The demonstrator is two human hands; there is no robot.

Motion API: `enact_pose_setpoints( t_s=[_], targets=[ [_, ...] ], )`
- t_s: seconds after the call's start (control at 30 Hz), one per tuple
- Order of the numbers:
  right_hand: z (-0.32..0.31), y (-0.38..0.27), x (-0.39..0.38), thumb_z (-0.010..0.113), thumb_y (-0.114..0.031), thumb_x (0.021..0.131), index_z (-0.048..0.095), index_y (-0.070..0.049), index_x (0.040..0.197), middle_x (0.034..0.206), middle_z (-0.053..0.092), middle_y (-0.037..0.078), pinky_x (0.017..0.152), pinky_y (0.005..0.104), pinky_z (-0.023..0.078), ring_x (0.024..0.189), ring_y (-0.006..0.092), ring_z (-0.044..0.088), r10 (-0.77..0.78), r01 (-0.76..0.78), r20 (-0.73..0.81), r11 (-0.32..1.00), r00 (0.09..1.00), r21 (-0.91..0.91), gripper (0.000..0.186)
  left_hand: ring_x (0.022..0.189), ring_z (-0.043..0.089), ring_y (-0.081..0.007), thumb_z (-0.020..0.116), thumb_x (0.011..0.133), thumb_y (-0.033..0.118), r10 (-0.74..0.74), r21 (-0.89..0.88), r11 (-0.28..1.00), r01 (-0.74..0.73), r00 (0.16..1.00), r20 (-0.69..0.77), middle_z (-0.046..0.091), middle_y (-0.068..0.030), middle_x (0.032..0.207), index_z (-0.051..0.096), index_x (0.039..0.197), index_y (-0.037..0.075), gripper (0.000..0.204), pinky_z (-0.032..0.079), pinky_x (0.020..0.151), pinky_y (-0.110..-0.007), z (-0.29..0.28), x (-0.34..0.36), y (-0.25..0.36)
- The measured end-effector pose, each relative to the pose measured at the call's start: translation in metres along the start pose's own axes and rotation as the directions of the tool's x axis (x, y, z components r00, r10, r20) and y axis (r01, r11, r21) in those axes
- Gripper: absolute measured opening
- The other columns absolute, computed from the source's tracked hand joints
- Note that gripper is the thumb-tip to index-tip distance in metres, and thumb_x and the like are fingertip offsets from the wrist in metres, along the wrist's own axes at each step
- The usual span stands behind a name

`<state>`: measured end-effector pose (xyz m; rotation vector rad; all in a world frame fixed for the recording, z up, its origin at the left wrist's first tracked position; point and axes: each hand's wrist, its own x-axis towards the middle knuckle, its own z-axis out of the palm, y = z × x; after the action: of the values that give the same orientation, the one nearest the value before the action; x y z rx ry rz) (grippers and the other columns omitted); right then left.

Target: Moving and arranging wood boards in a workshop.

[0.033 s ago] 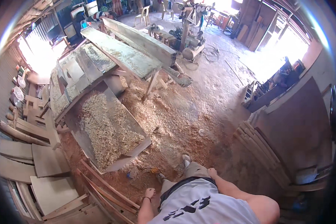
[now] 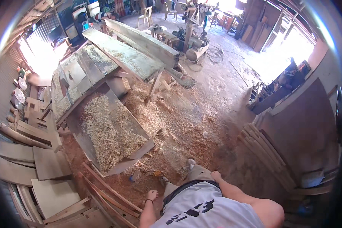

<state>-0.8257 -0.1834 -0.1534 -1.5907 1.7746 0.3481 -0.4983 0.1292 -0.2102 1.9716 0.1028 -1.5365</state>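
Note:
My left hand [image 2: 152, 195] hangs beside my left thigh, its fingers curled in and nothing seen in it. A dark band circles that wrist. Against the right side of my shorts, my right hand [image 2: 216, 175] is also closed, with no object showing. Both hands are clear of the workshop's wood. Nearest to the left one are long reddish wood strips [image 2: 110, 190] on the floor. Ahead and to the left lies a broad panel heaped with pale wood shavings [image 2: 110, 129].
A long plank bench [image 2: 129, 57] and a thick timber beam [image 2: 144, 43] stand ahead. Boards lean at the lower left [image 2: 51, 163]; stacked planks [image 2: 262, 150] lie on the right. An air compressor [image 2: 195, 53] and trailing cables [image 2: 215, 55] are farther back. Shavings cover much of the floor.
My right foot has shifted slightly back toward me. Both hands stay nearly where they were.

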Motion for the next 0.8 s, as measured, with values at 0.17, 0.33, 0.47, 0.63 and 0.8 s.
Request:
enact_pose_setpoints(
  t_s=[0.17, 0.33, 0.47, 0.63, 0.8],
  targets=[
    [-0.014, 0.016, 0.010, 0.042, -0.028, 0.069, 0.055, -0.002, 0.095, 0.102, 0.050, 0.021, 0.084, 0.0384, 0.037, 0.098, 0.0336, 0.047, 0.113, -0.113, -0.006, 0.993, 0.994, 0.031, 0.039, 0.059, 0.056, -0.0133, 0.048, 0.078, 0.021, 0.128, -0.029, 0.991, -0.130, 0.990, -0.059, 0.058, -0.0049, 0.075, 0.049, 0.087, 0.008, 0.016, 0.040, 0.042, -0.024, 0.013, 0.003, 0.038],
    [-0.036, 0.050, 0.029, 0.042, -0.026, 0.068, 0.054, -0.002, 0.097, 0.106, 0.048, 0.022, 0.085, 0.0376, 0.036, 0.100, 0.0332, 0.046, 0.136, -0.135, -0.005, 0.987, 0.991, 0.081, 0.039, 0.056, 0.054, -0.0119, 0.048, 0.078, 0.021, 0.104, -0.010, 0.994, -0.105, 0.991, -0.082, 0.057, -0.0045, 0.073, 0.049, 0.086, 0.008, 0.016, 0.039, 0.040, -0.024, 0.041, 0.001, 0.056],
    [-0.045, 0.082, 0.057, 0.048, -0.028, 0.065, 0.060, -0.002, 0.085, 0.090, 0.057, 0.018, 0.079, 0.0350, 0.041, 0.089, 0.0295, 0.054, 0.079, -0.072, -0.040, 0.984, 0.996, 0.161, 0.034, 0.057, 0.054, -0.0125, 0.050, 0.076, 0.021, 0.051, 0.036, 0.998, -0.048, 0.996, -0.070, 0.057, -0.0067, 0.071, 0.052, 0.084, 0.007, 0.016, 0.041, 0.043, -0.026, 0.102, -0.014, 0.072],
    [-0.045, 0.148, 0.099, 0.051, -0.023, 0.065, 0.060, 0.001, 0.081, 0.079, 0.059, 0.017, 0.066, 0.0324, 0.044, 0.075, 0.0262, 0.058, 0.058, -0.046, -0.026, 0.942, 0.998, 0.331, 0.030, 0.082, 0.053, -0.0340, 0.039, 0.072, 0.026, 0.370, 0.706, 0.680, -0.199, 0.924, -0.096, 0.056, -0.0194, 0.086, 0.059, 0.082, 0.002, 0.033, 0.043, 0.074, -0.038, 0.193, -0.008, 0.102],
    [-0.048, 0.183, 0.107, 0.050, -0.021, 0.068, 0.059, -0.001, 0.075, 0.074, 0.059, 0.014, 0.055, 0.0330, 0.044, 0.063, 0.0223, 0.057, 0.029, -0.077, 0.188, 0.964, 0.982, 0.255, 0.023, 0.078, 0.056, -0.0257, 0.047, 0.073, 0.025, 0.344, 0.579, 0.776, -0.252, 0.938, -0.052, 0.058, -0.0149, 0.085, 0.055, 0.090, 0.004, 0.028, 0.045, 0.068, -0.033, 0.210, -0.025, 0.126]
  ],
)
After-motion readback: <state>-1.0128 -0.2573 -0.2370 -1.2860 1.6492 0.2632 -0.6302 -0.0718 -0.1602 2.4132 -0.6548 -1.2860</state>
